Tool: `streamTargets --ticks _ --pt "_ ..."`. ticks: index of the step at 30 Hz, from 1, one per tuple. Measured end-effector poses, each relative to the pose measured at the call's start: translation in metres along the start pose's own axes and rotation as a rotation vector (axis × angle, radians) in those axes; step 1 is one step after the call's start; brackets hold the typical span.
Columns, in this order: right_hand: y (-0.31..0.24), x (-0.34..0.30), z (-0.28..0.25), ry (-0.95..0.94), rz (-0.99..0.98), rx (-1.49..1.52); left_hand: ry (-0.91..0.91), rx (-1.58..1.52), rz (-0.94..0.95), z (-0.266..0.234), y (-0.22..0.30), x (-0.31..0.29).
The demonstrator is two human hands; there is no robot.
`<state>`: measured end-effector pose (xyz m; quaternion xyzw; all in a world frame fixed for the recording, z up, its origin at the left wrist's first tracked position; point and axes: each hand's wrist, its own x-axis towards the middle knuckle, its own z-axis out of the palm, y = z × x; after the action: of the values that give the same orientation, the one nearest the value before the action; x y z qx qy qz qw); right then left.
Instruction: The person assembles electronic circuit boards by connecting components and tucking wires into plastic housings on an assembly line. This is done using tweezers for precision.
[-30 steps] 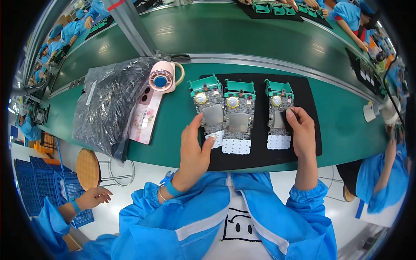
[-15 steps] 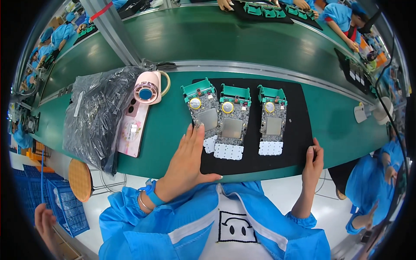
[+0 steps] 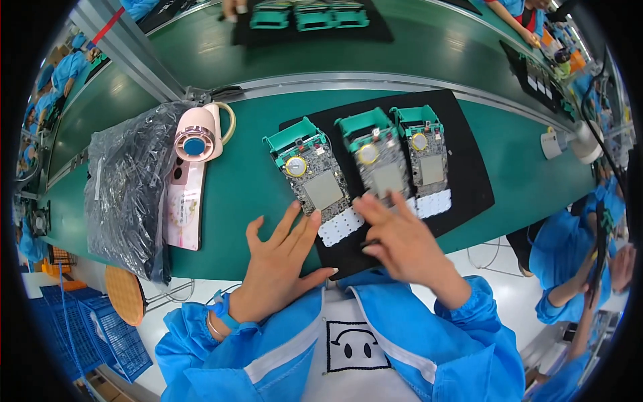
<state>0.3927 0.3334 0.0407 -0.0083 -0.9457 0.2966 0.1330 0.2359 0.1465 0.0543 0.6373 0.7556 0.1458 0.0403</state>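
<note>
green bench (image 3: 254, 181) — long, metal rail (image 3: 375, 84) | white floor (image 3: 167, 321) | blue crates (image 3: 94, 335) — lower left

Left hand (image 3: 278, 258) flat with fingers spread, right hand (image 3: 402, 238) beside it, fingers extended forward, both blue-sleeved.

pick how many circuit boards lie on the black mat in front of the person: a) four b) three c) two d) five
b: three green-framed circuit boards lie side by side on the black mat, with the left hand and right hand at their near ends.
</note>
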Motion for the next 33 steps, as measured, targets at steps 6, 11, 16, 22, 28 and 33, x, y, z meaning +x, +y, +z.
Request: streamTargets --ticks 6,11,16,22,28,33 --pt "0.023 -0.004 -0.020 0.293 0.285 -0.047 -0.083 -0.135 0.191 0.005 0.001 0.004" --pt "-0.003 -0.003 0.002 0.539 0.415 0.477 -0.196 -0.138 0.377 0.001 0.009 0.023" --pt "-0.003 -0.017 0.016 0.765 0.616 0.607 -0.027 -0.255 0.405 -0.025 -0.006 0.064" --pt "-0.005 0.008 0.026 0.877 0.520 0.770 -0.013 -0.325 0.504 -0.014 -0.018 0.153" --pt "-0.003 0.014 0.035 0.802 0.555 0.533 -0.317 -0.472 0.519 -0.013 -0.024 0.170" --pt "-0.002 0.018 0.040 0.825 0.426 0.137 -0.374 -0.505 0.514 -0.011 -0.026 0.173"
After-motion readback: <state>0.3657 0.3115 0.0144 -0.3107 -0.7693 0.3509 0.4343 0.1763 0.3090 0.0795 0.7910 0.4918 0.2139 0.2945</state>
